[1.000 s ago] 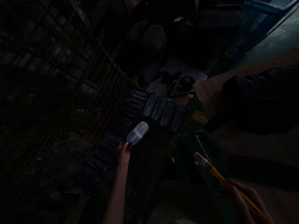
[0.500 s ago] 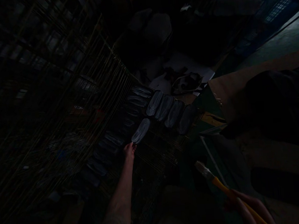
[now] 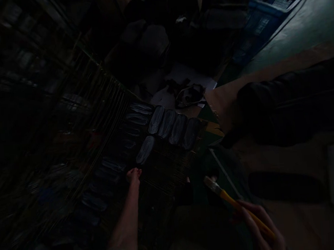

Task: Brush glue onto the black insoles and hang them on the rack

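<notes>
My left hand (image 3: 133, 175) is just below the near end of a sole-shaped piece (image 3: 145, 150) with a pale, streaky coat. A small gap shows between them; the fingers are loosely curled and hold nothing I can see. The piece lies on a wire rack (image 3: 165, 184). Beyond it, several similar coated pieces (image 3: 168, 123) stand side by side in a row. More of them (image 3: 114, 165) run down the rack's left side, dim in the dark. At lower right, my right hand (image 3: 261, 225) grips a paintbrush (image 3: 228, 199) by its yellow handle, bristles toward the upper left.
Wire shelving (image 3: 95, 88) rises on the left. A stained white sheet (image 3: 178, 78) with a dark round container (image 3: 192, 94) is behind the rack. On the right lie a board (image 3: 225, 98) and a dark bulky object (image 3: 269, 110). A blue crate (image 3: 259, 27) stands at upper right.
My left hand has let go of the coated piece and drawn slightly back from it. The whole view has shifted, so most things appear further left. The paintbrush stays in my right hand.
</notes>
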Tool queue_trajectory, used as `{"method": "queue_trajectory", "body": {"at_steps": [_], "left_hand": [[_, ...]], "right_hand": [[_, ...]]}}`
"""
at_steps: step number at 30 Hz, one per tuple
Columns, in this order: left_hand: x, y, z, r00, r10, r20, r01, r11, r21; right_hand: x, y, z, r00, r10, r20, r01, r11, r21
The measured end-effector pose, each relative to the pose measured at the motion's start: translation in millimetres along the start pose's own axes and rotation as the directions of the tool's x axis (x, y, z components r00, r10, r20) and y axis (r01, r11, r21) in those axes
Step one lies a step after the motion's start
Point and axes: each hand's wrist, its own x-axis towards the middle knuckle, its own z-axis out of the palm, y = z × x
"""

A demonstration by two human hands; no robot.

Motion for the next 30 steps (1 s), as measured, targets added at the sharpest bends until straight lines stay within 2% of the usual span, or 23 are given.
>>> {"method": "queue_trajectory", "body": {"at_steps": [2,4,5,6,8,9,11,12,13,15,17,19,22,24,28,30], "left_hand": [[-21,1,6.2,0.999,-0.009,0.053,0.006,0.999,0.053],[-57,-1,21.1,0.984,-0.022,0.176,0.001,0.993,0.118],[-81,-3,31.2,0.964,-0.017,0.265,-0.025,0.988,0.154],[-109,-4,42.3,0.925,-0.004,0.380,-0.077,0.978,0.196],[-177,-6,65.8,0.797,0.030,0.603,-0.206,0.953,0.225],[-212,-7,77.6,0.709,0.003,0.705,-0.233,0.945,0.230],[-278,-10,100.6,0.538,-0.061,0.841,-0.258,0.938,0.233],[-306,-12,111.4,0.491,-0.077,0.868,-0.266,0.935,0.234],[-329,-14,121.4,0.470,-0.084,0.878,-0.277,0.931,0.238],[-359,-18,137.9,0.470,-0.110,0.876,-0.296,0.915,0.274],[-373,-22,148.8,0.487,-0.126,0.864,-0.308,0.901,0.305],[-377,-25,154.3,0.506,-0.137,0.852,-0.301,0.897,0.323],[-379,-27,156.4,0.543,-0.145,0.827,-0.265,0.905,0.332],[-381,-27,156.7,0.563,-0.137,0.815,-0.249,0.912,0.325],[-386,-24,158.3,0.570,-0.126,0.812,-0.253,0.913,0.320],[-388,-22,158.7,0.575,-0.116,0.810,-0.267,0.909,0.320]], "right_hand": [[-2,1,-9,0.999,-0.037,0.008,0.037,0.999,0.021],[-3,2,-25,0.996,-0.093,-0.004,0.093,0.995,0.031],[-3,4,-36,0.992,-0.125,-0.015,0.125,0.992,0.024],[-4,5,-48,0.987,-0.155,-0.037,0.155,0.988,0.011],[-5,7,-72,0.975,-0.197,-0.105,0.196,0.980,-0.021],[-5,9,-83,0.967,-0.209,-0.147,0.206,0.978,-0.033],[-4,12,-101,0.948,-0.225,-0.226,0.222,0.974,-0.040],[-2,14,-107,0.941,-0.232,-0.247,0.230,0.972,-0.037],[0,16,-110,0.938,-0.239,-0.251,0.239,0.971,-0.033],[6,21,-110,0.941,-0.252,-0.228,0.253,0.967,-0.025],[13,27,-105,0.951,-0.261,-0.169,0.260,0.965,-0.028],[18,33,-99,0.956,-0.271,-0.113,0.269,0.963,-0.034],[24,38,-99,0.957,-0.274,-0.091,0.271,0.962,-0.044],[26,39,-105,0.955,-0.278,-0.100,0.273,0.960,-0.061],[23,40,-120,0.935,-0.304,-0.185,0.279,0.949,-0.147],[21,39,-120,0.923,-0.330,-0.197,0.297,0.938,-0.178]]}}
